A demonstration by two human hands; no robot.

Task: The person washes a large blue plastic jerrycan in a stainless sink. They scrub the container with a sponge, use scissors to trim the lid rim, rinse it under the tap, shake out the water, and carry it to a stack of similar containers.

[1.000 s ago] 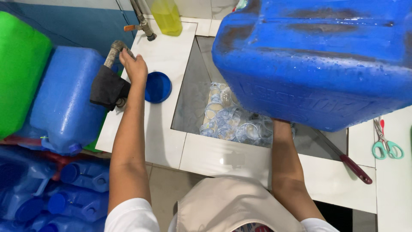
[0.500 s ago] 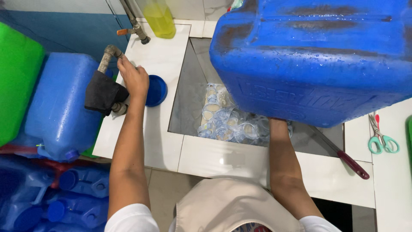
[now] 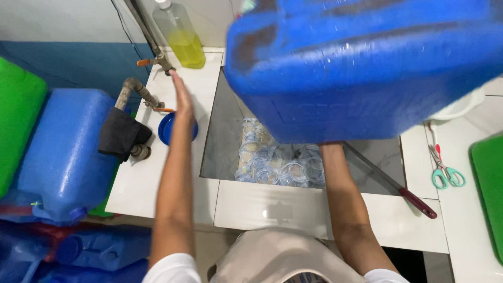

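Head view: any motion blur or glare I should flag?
Head view: the big blue jerrycan is smeared by motion blur, edges soft; the left hand is slightly blurred. The scissors and white tiled counter stay sharp, with a soft reflection on the tile, no harsh glare.

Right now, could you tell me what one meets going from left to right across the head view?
Green container → blue jug on the floor → black cloth → left hand → raised blue jerrycan → scissors → green board.
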